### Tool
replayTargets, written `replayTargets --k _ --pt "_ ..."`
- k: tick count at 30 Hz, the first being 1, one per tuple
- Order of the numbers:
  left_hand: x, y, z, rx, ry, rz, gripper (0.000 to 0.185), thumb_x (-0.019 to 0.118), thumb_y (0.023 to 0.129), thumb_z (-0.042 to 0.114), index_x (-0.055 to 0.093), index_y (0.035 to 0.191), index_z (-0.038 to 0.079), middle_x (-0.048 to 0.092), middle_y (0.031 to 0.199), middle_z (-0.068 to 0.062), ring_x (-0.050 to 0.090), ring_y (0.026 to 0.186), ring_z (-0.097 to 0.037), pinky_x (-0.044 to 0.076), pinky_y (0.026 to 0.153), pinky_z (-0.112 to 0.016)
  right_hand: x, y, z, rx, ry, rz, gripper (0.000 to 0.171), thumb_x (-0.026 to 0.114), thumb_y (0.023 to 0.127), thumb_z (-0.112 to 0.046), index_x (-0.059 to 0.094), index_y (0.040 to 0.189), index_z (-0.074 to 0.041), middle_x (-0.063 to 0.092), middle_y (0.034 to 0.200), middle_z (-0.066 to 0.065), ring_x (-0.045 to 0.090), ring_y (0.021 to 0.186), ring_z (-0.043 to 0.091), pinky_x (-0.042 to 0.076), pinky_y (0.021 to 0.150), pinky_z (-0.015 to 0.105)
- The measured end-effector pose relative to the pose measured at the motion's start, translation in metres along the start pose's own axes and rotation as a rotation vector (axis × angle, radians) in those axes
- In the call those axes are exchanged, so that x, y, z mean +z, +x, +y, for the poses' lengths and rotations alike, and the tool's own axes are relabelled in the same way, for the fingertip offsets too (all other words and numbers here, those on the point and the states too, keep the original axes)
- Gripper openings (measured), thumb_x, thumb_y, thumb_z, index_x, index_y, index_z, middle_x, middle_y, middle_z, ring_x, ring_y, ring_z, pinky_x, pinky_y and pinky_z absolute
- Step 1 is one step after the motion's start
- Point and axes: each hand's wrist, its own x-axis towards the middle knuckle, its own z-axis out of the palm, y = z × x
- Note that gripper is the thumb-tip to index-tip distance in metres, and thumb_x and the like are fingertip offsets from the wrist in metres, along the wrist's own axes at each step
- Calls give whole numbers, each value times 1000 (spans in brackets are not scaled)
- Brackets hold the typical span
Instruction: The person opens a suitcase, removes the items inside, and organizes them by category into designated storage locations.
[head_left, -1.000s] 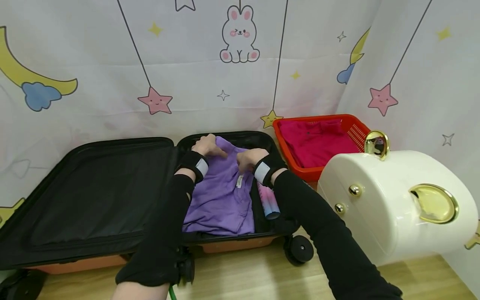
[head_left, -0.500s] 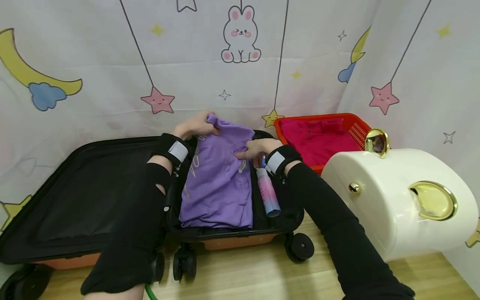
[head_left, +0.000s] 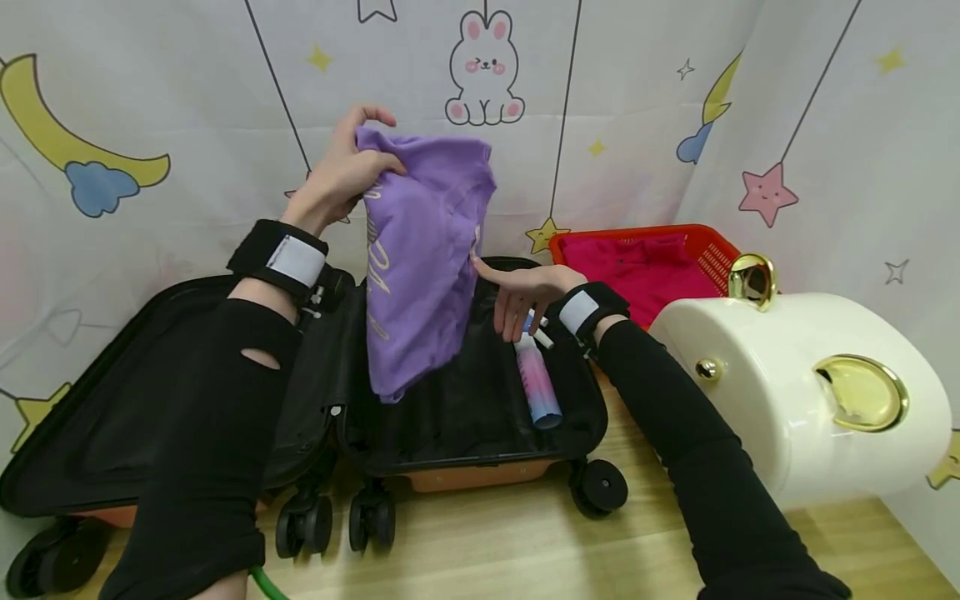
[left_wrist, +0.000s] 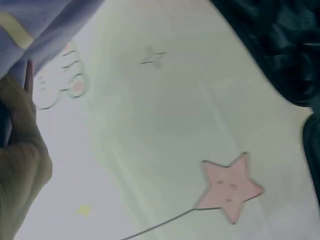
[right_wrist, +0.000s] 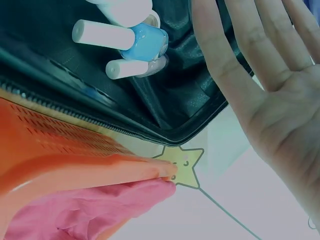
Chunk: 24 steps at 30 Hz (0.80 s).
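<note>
Two hands showing in the head view: left hand (head_left: 341,171), raised, is gripping the purple shirt (head_left: 420,258), hanging above the open suitcase (head_left: 465,408); right hand (head_left: 528,292), fingers spread, is touching its edge. Left wrist view: fingers (left_wrist: 20,165) are pinching purple cloth. Right wrist view: palm (right_wrist: 270,85) is lying flat, holding nothing.

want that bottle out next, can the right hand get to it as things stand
Probably yes. The right hand is open and holds nothing, hovering just above the bottle, which lies uncovered in the suitcase. The left hand holds the purple shirt up and to the side, so nothing seems to lie over it.
</note>
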Motion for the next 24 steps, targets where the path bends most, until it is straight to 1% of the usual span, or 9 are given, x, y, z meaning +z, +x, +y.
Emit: replayTargets --k 4,8,11,12,14,15,17,20,24 --pt "3 0 21 99 -125 129 46 62 82 -10 50 112 24 43 115 -1 51 90 -15 46 64 -21 0 2 -1 -13 35 -59 113 8 88 -86 64 129 3 75 114 17 67 117 39 52 103 52" --pt "16 2 33 244 -175 239 45 59 81 -13 51 107 22 46 111 0 53 80 -13 44 65 -22 3 6 -5 -105 137 -78 110 2 90 -83 46 147 0 71 124 20 63 124 42 52 104 52" --pt "28 4 36 333 -199 301 43 55 82 -15 51 103 23 47 89 1 47 65 -9 37 59 -21 7 7 -9 -171 234 -78 101 5 94 -78 35 153 -2 67 130 23 61 125 43 52 102 54" --pt "32 4 36 358 -208 315 42 54 82 -15 51 102 23 44 81 1 44 60 -9 35 57 -21 9 8 -11 -188 255 -88 97 6 96 -74 35 153 -1 65 132 24 61 124 43 53 102 53" --pt "39 5 37 402 -220 333 40 51 84 -14 52 101 22 43 79 4 39 56 -7 30 56 -21 12 8 -13 -220 295 -115 87 9 102 -66 40 149 1 64 134 26 62 124 43 53 101 54" --pt "42 5 38 424 -224 340 39 50 85 -14 52 101 21 45 80 4 38 57 -7 29 57 -21 13 8 -15 -235 321 -134 81 11 104 -61 41 147 1 63 134 26 62 124 44 52 102 55" --pt "47 4 40 463 -232 350 37 49 86 -14 53 101 19 49 95 5 38 61 -6 29 59 -21 14 9 -17 -268 394 -187 74 12 106 -56 47 139 0 64 133 26 62 123 44 50 104 57" --pt "53 -1 43 504 -249 357 34 48 87 -15 54 100 17 49 115 5 41 69 -7 30 64 -21 16 11 -21 -325 567 -257 67 14 105 -58 48 131 -7 69 123 22 65 118 42 48 105 60" --pt "58 -8 47 542 -278 349 32 47 88 -15 59 97 13 52 111 3 46 82 -9 34 72 -21 20 14 -28 -432 862 -292 66 20 103 -62 46 131 -8 71 114 18 68 108 36 54 98 54"
